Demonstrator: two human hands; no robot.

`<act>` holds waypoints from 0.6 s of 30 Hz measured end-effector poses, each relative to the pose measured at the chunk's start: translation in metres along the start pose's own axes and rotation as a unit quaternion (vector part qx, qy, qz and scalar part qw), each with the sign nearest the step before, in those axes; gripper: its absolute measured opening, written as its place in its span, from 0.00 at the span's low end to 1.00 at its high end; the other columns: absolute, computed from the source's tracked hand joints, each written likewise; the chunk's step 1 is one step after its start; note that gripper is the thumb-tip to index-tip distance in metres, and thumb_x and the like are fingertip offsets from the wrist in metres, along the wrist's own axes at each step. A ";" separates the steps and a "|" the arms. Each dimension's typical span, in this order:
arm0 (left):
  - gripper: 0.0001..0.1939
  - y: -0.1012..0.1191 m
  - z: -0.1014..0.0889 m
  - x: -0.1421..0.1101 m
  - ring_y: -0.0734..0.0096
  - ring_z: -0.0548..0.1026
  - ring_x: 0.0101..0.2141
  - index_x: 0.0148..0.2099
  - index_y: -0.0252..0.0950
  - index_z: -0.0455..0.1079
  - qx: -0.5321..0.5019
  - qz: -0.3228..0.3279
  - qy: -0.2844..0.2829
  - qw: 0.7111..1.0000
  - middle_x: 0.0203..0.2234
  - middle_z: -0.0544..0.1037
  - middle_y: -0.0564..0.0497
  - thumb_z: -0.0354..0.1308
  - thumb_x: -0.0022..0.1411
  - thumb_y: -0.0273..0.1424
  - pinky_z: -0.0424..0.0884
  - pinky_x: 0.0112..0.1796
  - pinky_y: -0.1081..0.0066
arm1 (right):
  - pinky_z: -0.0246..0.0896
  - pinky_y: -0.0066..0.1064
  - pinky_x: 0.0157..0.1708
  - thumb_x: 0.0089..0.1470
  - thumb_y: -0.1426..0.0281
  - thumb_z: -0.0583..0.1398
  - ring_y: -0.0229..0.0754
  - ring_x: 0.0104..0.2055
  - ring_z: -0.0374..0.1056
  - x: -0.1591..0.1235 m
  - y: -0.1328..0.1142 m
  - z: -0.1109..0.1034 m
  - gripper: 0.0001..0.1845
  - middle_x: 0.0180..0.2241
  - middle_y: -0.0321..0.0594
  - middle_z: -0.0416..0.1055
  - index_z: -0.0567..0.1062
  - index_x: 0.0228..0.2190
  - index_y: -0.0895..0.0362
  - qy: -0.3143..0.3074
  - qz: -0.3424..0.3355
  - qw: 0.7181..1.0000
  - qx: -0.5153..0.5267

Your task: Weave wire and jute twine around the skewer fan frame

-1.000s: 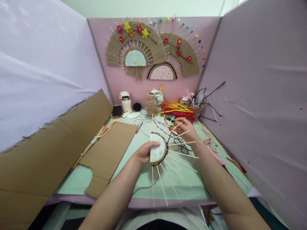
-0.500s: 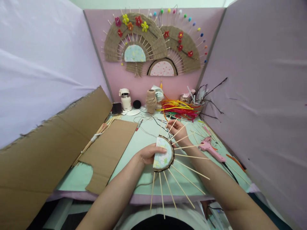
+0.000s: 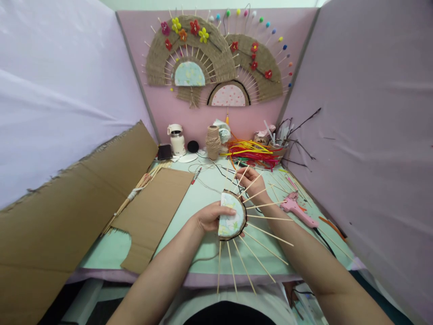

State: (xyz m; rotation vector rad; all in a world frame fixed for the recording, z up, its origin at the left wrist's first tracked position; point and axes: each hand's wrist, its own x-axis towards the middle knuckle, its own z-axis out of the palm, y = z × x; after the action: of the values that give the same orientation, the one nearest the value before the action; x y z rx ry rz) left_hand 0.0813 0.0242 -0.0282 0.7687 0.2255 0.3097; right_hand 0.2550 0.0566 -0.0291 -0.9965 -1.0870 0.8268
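Observation:
My left hand (image 3: 209, 217) grips a half-round piece covered in floral fabric (image 3: 232, 219), thumb on top, held upright over the pale green table (image 3: 203, 198). Several thin wooden sticks (image 3: 269, 234) fan out from its dark rim to the right and downward. My right hand (image 3: 248, 180) reaches behind the upper sticks, fingers curled among them and pinched on something I cannot make out, perhaps a thin cord. A cord trails from below the piece toward the table's front edge.
Cardboard sheets (image 3: 155, 212) and a bundle of sticks (image 3: 135, 194) lie at left. A pink glue gun (image 3: 297, 210) lies at right. A twine spool (image 3: 213, 142), white jar (image 3: 177, 140) and coloured strips (image 3: 253, 153) stand at the back. Finished fans (image 3: 192, 58) hang on the wall.
The piece with its sticks has shifted a little right and nearer to me and turned slightly. My right hand stays among the upper sticks. The view has tipped downward.

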 end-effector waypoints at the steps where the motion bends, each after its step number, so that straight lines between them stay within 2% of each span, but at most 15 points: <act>1: 0.22 0.000 0.001 0.000 0.57 0.77 0.32 0.48 0.32 0.67 -0.003 0.004 -0.001 1.000 0.32 0.79 0.41 0.61 0.49 0.25 0.73 0.33 0.53 | 0.54 0.26 0.22 0.40 0.64 0.66 0.35 0.25 0.64 0.001 0.001 -0.001 0.12 0.23 0.34 0.70 0.71 0.28 0.55 -0.001 0.001 1.000 0.005; 6: 0.15 0.000 -0.002 0.001 0.56 0.77 0.32 0.41 0.29 0.69 -0.010 -0.002 0.020 1.000 0.32 0.79 0.39 0.61 0.50 0.28 0.73 0.34 0.53 | 0.54 0.26 0.21 0.39 0.63 0.66 0.34 0.23 0.62 0.003 0.000 -0.003 0.14 0.23 0.33 0.70 0.71 0.29 0.55 0.009 0.010 1.000 0.017; 9: 0.13 0.001 -0.003 0.001 0.55 0.77 0.33 0.41 0.29 0.70 -0.012 -0.001 0.022 1.000 0.31 0.79 0.39 0.61 0.51 0.28 0.73 0.34 0.53 | 0.55 0.25 0.21 0.38 0.63 0.67 0.33 0.22 0.61 0.006 -0.005 -0.006 0.15 0.23 0.32 0.68 0.70 0.29 0.54 0.015 0.030 0.998 0.058; 15: 0.15 0.003 -0.006 0.000 0.57 0.77 0.32 0.43 0.28 0.70 -0.020 -0.003 0.039 0.999 0.31 0.79 0.38 0.60 0.51 0.27 0.73 0.35 0.56 | 0.40 0.24 0.15 0.37 0.64 0.66 0.29 0.15 0.43 0.012 -0.028 -0.021 0.16 0.18 0.26 0.57 0.70 0.32 0.51 -0.046 0.085 0.983 0.158; 18: 0.15 0.004 -0.007 0.000 0.57 0.77 0.32 0.43 0.28 0.71 -0.025 -0.003 0.044 0.999 0.30 0.79 0.39 0.60 0.51 0.27 0.74 0.34 0.56 | 0.39 0.25 0.16 0.36 0.63 0.66 0.30 0.17 0.41 0.013 -0.040 -0.030 0.17 0.19 0.27 0.55 0.70 0.31 0.51 -0.059 0.082 0.979 0.176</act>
State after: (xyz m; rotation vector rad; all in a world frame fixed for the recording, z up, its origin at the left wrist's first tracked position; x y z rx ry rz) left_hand 0.0783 0.0313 -0.0297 0.7061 0.3022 0.3426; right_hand 0.2892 0.0477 0.0076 -0.7506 -0.9241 1.1812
